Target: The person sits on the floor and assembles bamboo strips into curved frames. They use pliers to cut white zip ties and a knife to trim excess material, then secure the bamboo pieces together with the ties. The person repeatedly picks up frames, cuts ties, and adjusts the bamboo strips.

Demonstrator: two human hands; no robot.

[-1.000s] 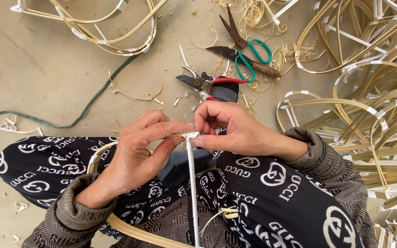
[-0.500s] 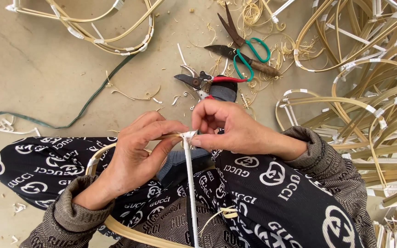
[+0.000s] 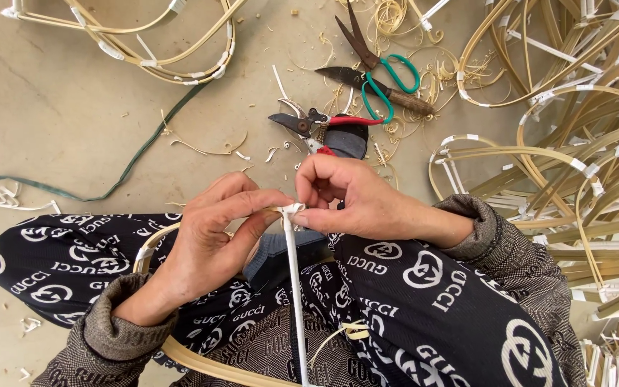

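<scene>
White tape is pinched by left hand & right hand at cane joint; wrap should be kept taut, overlapped.

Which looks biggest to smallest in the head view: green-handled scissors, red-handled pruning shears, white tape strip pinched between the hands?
1. White tape strip, longest, but nearest the camera, so unsure.
2. Green-handled scissors.
3. Red-handled pruning shears, partly hidden behind the right hand.
</scene>
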